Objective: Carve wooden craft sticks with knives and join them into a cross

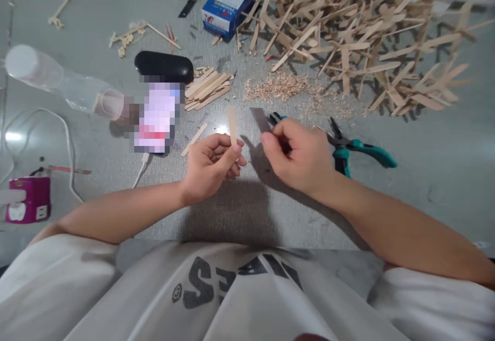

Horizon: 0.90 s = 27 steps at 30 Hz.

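Between the thumb and fingers of my left hand (pixel 214 163) stands a pale popsicle stick (pixel 232 124), its free end pointing away from me. My right hand (pixel 296 152) pinches a flat grey metal blade (pixel 261 119), tilted toward the stick but apart from it. Just beyond the hands lies a heap of wood shavings (pixel 276 87). A small stack of popsicle sticks (pixel 207 89) sits past my left hand, and a single loose stick (pixel 194 140) lies beside that hand. Green-handled pliers (pixel 365 150) rest right of my right hand, partly hidden by it.
A large pile of crossed wooden sticks (pixel 348 36) fills the back right. Toward the left are a blue-and-white box (pixel 232 3), a black case (pixel 164 66), a phone (pixel 157 114) on a white cable, a clear bottle (pixel 73 85) and a purple charger block (pixel 40 199).
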Motion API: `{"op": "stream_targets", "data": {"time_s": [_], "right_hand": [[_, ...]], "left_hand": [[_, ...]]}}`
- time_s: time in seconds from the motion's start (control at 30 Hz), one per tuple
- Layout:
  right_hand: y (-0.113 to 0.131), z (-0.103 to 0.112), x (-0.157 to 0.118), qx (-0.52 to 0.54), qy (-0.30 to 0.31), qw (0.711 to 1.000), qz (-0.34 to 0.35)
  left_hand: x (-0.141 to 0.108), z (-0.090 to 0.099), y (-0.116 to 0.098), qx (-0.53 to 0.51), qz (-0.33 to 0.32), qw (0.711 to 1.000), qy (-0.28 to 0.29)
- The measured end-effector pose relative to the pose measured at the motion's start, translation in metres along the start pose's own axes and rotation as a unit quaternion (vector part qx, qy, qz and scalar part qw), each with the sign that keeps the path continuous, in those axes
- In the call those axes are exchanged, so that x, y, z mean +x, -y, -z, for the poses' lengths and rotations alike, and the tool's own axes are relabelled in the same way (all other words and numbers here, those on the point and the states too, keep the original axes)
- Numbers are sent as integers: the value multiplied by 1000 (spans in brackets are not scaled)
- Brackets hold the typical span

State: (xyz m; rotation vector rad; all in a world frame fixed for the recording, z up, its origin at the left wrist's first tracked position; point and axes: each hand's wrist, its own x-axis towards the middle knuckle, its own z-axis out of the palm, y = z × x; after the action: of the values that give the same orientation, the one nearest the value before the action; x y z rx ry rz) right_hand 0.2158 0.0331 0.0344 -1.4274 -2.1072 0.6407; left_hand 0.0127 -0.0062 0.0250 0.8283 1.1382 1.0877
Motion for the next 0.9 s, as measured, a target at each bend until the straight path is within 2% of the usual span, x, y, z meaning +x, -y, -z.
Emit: {"op": "stream_targets", "data": {"time_s": [0.07,0.13,0.23,0.37,0.63,0.9], "right_hand": [[-2,-2,-8,150,-10,988,24],[-4,-7,-13,265,9,963,38],[-5,-15,-16,335,37,941,25],[-4,-16,-16,328,45,943,30],[-6,-11,-16,290,120,949,39],[-6,-10,-17,248,108,962,46]], "left_hand": [[-1,0,-2,20,8,1000,4],[-2,1,-2,39,6,999,12],[-2,3,3,67,-14,997,33],[-1,6,8,96,-54,992,60],[-1,7,8,112,-33,992,53],[-1,5,8,133,-52,988,57]]}}
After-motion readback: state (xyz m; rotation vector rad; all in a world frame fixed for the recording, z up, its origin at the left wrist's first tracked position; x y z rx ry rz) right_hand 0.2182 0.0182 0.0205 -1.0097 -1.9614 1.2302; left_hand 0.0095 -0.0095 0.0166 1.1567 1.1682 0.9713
